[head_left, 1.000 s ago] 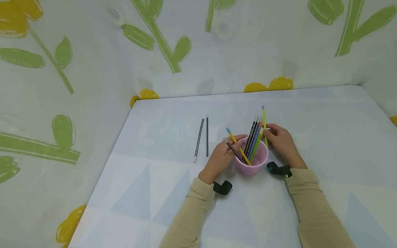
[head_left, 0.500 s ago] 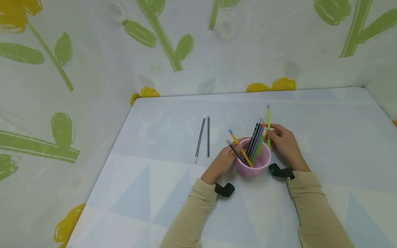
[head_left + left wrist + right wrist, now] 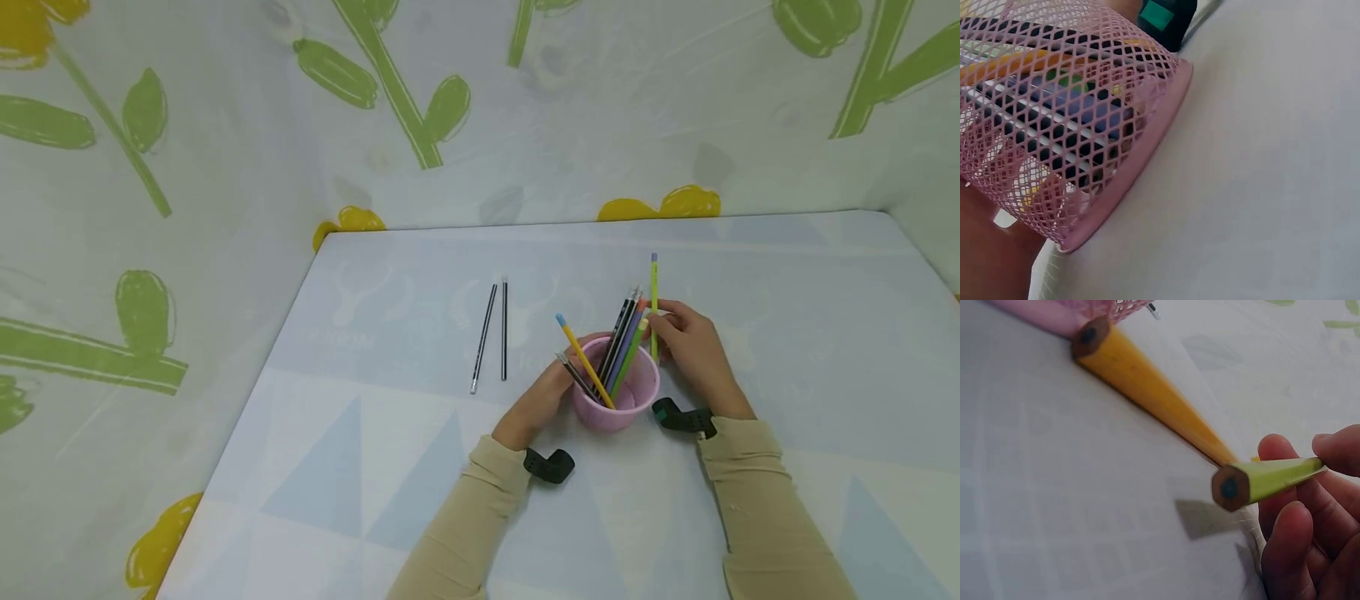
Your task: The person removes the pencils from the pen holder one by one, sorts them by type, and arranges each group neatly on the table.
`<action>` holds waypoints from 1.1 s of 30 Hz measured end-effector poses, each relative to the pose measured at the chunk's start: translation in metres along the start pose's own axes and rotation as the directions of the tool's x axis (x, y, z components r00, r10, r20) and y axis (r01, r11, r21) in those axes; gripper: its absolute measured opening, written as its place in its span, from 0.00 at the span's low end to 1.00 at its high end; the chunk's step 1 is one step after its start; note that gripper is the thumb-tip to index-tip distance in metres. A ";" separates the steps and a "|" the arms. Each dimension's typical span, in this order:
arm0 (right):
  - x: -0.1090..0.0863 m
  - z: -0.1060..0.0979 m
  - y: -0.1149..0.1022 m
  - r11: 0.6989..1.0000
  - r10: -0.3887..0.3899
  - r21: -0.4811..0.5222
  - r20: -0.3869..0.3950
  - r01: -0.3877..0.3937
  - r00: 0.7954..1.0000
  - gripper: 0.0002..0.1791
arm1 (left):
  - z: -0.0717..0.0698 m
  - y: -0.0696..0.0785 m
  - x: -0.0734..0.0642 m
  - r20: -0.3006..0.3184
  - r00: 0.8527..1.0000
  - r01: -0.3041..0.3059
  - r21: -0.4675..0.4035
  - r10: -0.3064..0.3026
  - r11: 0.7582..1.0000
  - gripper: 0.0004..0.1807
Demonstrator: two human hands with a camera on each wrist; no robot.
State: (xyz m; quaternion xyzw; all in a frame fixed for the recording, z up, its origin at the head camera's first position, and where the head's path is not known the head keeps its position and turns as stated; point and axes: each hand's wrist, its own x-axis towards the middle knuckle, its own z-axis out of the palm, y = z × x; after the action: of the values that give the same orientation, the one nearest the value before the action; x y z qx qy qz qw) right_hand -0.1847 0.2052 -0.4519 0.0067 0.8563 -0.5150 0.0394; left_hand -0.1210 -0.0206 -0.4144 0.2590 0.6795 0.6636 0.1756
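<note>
A pink mesh pencil cup (image 3: 617, 423) stands on the table with several pencils inside, among them a yellow pencil (image 3: 572, 338), a green pencil (image 3: 628, 358) and some black ones. My left hand (image 3: 542, 398) holds the cup from its left side; part of its fingers are hidden behind the cup. On the opposite side, my right hand (image 3: 696, 350) pinches a lime-green pencil (image 3: 1275, 478) between thumb and fingers, outside the cup. The flat blue-cored end of this pencil faces the right wrist camera. Another yellow pencil (image 3: 1154, 394) lies near the cup's base in that view.
Two black pencils, one slanted (image 3: 483, 337) and one straight (image 3: 504, 333), lie on the table (image 3: 375, 325) left of the cup. A wall (image 3: 525, 150) with painted leaves rises behind the table. Each wrist carries a black camera, such as the left one (image 3: 550, 467).
The lime-green pencil in my right hand has shifted slightly right, away from the cup's pencils. Both hands and the cup sit a little further right, and the head view has shifted slightly.
</note>
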 end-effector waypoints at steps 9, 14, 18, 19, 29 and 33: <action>-0.002 -0.001 0.000 1.000 -0.008 -0.008 -0.016 0.008 1.000 0.30 | -0.005 -0.003 -0.001 0.011 0.997 -0.078 -0.055 0.078 0.995 0.49; -0.001 -0.001 0.001 1.000 -0.004 -0.026 -0.034 0.003 0.999 0.30 | -0.003 -0.009 0.003 0.058 0.997 -0.048 -0.080 0.052 0.996 0.56; 0.000 -0.001 0.002 1.000 0.007 -0.029 -0.037 -0.009 0.999 0.30 | -0.003 -0.022 0.008 0.096 0.995 -0.011 -0.094 0.020 0.996 0.53; 0.000 -0.001 0.003 1.000 0.008 -0.028 -0.038 -0.009 0.999 0.30 | -0.003 -0.024 0.008 0.097 0.995 -0.011 -0.084 0.019 0.996 0.52; 0.001 0.001 0.002 1.000 0.016 0.013 -0.041 -0.016 0.999 0.28 | -0.003 -0.028 0.009 0.059 0.998 0.010 -0.021 -0.009 1.000 0.51; 0.000 0.000 0.001 0.999 0.014 0.051 -0.028 -0.012 1.000 0.28 | -0.004 -0.029 0.009 0.056 0.998 -0.004 -0.021 0.005 1.000 0.50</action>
State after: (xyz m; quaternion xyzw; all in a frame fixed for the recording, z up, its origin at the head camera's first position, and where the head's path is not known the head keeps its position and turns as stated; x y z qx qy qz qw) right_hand -0.1847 0.2060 -0.4524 0.0206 0.8433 -0.5363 0.0302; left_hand -0.1339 -0.0177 -0.4417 0.2772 0.6667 0.6636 0.1957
